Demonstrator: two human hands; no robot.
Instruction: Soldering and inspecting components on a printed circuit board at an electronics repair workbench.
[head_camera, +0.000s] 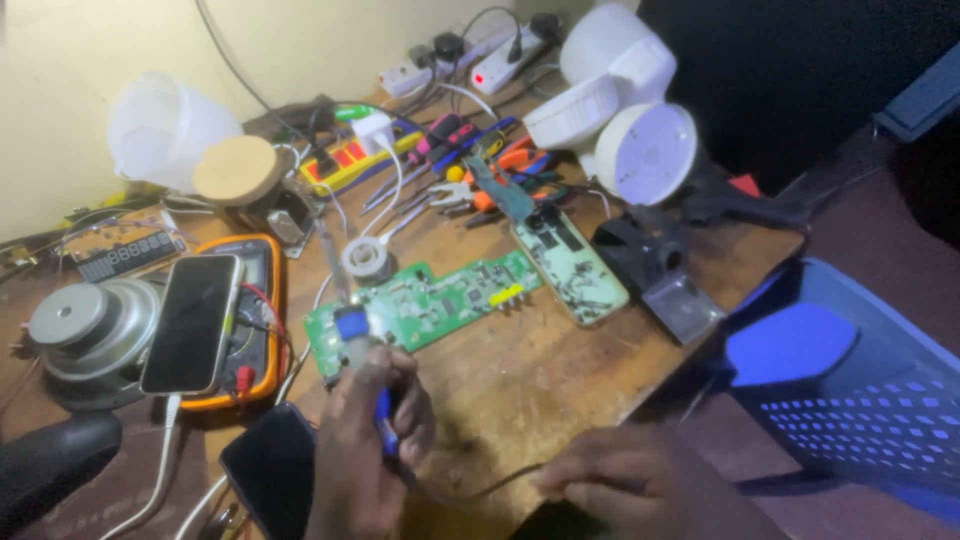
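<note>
- Here, my left hand (365, 450) is clenched around a soldering iron (352, 330), gripping its blue handle; the thumb side faces the green board (425, 300).
- The iron's long axis runs up and slightly left from that fist, tip end away from me. The blue collar sits just above my knuckles, and the thin metal shaft reaches on toward a solder spool (366, 260).
- The iron's collar lies over the near left corner of the green board; I cannot tell whether the tip touches anything.
- My right hand (625, 480) rests low on the table (540, 380), fingers curled, pinching a thin dark wire (490, 487) that runs leftward toward the other fist. How tight the pinch is I cannot tell.
- The green board lies just beyond my left hand, its long side slanting up to the right. A second, paler board (572, 265) lies past its far end.
- Left of the left hand: a phone (192, 322) lying on an orange meter (262, 330), then a round metal motor (90, 325). A dark phone (268, 470) lies just beside my left wrist.
- Open room: bare wood between the two hands and ahead of the right one. The table edge runs diagonally just right of my right hand, with a blue chair (850, 400) beyond it.
- Far side is crowded: pliers (480, 180), power strips (505, 60), white lamp housings (620, 110).
</note>
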